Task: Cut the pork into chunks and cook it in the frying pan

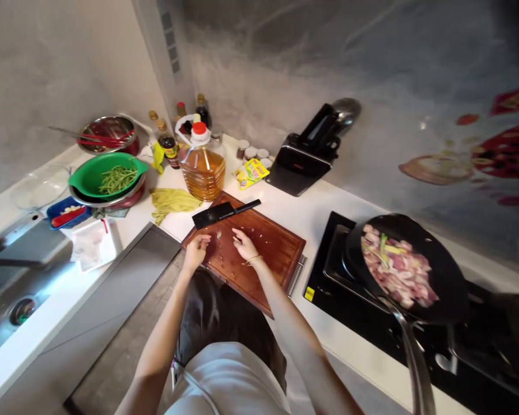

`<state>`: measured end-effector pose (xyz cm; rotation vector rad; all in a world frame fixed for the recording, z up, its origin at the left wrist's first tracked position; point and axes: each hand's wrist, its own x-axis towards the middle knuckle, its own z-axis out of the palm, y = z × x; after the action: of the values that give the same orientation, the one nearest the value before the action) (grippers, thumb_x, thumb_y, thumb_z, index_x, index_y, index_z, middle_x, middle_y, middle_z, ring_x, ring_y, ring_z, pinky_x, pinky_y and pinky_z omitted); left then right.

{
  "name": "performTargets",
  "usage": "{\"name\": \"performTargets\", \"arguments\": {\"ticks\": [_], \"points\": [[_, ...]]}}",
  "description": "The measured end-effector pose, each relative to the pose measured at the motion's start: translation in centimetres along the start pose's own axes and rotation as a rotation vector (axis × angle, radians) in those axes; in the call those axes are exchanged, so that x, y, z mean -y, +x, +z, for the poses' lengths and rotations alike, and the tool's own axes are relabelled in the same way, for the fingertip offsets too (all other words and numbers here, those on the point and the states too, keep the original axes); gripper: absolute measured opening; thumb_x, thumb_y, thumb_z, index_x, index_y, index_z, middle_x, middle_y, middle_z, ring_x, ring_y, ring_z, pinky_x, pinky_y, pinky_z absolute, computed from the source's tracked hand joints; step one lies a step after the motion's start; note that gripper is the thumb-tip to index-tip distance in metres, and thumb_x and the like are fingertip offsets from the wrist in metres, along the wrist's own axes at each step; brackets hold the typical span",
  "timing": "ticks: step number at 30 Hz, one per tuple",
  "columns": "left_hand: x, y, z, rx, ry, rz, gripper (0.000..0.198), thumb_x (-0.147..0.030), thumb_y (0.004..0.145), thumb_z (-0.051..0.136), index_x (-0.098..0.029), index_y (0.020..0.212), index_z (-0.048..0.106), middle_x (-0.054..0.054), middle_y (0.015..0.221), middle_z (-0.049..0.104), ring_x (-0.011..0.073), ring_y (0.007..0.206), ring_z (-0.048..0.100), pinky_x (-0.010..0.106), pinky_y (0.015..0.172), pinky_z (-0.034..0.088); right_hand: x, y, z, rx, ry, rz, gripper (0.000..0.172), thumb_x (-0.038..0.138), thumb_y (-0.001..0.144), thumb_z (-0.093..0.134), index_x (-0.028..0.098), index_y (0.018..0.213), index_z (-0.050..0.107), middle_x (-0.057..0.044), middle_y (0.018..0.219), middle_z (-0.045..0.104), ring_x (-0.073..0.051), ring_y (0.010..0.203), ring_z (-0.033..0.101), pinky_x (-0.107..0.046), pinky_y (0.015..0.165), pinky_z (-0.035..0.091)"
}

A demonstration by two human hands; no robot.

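On the wooden cutting board [272, 245], a black cleaver [214, 214] lies flat across the far left part, its handle pointing right. My left hand [196, 251] hovers at the board's left edge, fingers loosely curled with a gap at the thumb and nothing visible in them. Over the middle of the board is my right hand [244, 244], fingers stretched toward the cleaver but apart from it. A bracelet circles that wrist. Small pale scraps [219, 234] dot the board's surface.
At right, a pan [452, 288] of sliced raw meat sits on the black stove [318, 271]. Behind stand a knife block [300, 164], an oil jug [203, 167] and a yellow packet [251, 173]. Left are a cloth [173, 202], green colander [84, 176], white tray [97, 245] and sink [8, 294].
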<state>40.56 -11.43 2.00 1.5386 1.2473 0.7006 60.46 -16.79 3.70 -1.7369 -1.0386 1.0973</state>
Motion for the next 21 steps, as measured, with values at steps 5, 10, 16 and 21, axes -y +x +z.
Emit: {"name": "performTargets", "arguments": {"ticks": [5, 10, 16, 21], "points": [[1.4, 1.3, -3.8, -0.083, -0.179, -0.132, 0.027, -0.034, 0.086, 0.049, -0.013, 0.094, 0.063, 0.009, 0.092, 0.069, 0.0127, 0.077, 0.064, 0.026, 0.077, 0.051, -0.3, 2.7, 0.9, -0.249, 0.082, 0.032, 0.032, 0.018, 0.075, 0.05, 0.019, 0.105, 0.062, -0.009, 0.116, 0.065, -0.02, 0.11, 0.06, -0.041, 0.101, 0.044], [1.2, 4.9, -6.4, -0.071, -0.173, -0.124, 0.019, -0.025, 0.081, 0.054, -0.013, 0.09, 0.064, 0.007, 0.086, 0.07, 0.0135, 0.076, 0.063, 0.027, 0.076, 0.049, 2.6, 4.1, 2.1, -0.218, -0.054, 0.039, 0.013, 0.031, 0.07, 0.061, 0.02, 0.078, 0.06, -0.005, 0.078, 0.069, -0.022, 0.077, 0.067, -0.044, 0.081, 0.056], [-0.9, 12.9, -10.9, -0.003, -0.148, 0.02, 0.019, -0.013, 0.08, 0.049, -0.013, 0.091, 0.065, 0.007, 0.089, 0.07, 0.0146, 0.082, 0.064, 0.027, 0.079, 0.048, 14.0, 10.9, 11.2, 0.239, -0.079, -0.161, 0.049, 0.034, 0.072, 0.065, 0.022, 0.119, 0.058, -0.011, 0.124, 0.061, -0.026, 0.114, 0.059, -0.037, 0.088, 0.052], [-1.5, 17.5, -15.2, 0.058, -0.18, 0.016, 0.02, -0.013, 0.081, 0.049, -0.014, 0.092, 0.065, 0.007, 0.089, 0.07, 0.014, 0.08, 0.064, 0.025, 0.073, 0.048, 27.0, 23.5, 16.8, -0.058, -0.353, -0.334, 0.047, 0.034, 0.085, 0.051, 0.017, 0.129, 0.049, -0.014, 0.125, 0.059, -0.023, 0.107, 0.061, -0.037, 0.095, 0.047]]}}
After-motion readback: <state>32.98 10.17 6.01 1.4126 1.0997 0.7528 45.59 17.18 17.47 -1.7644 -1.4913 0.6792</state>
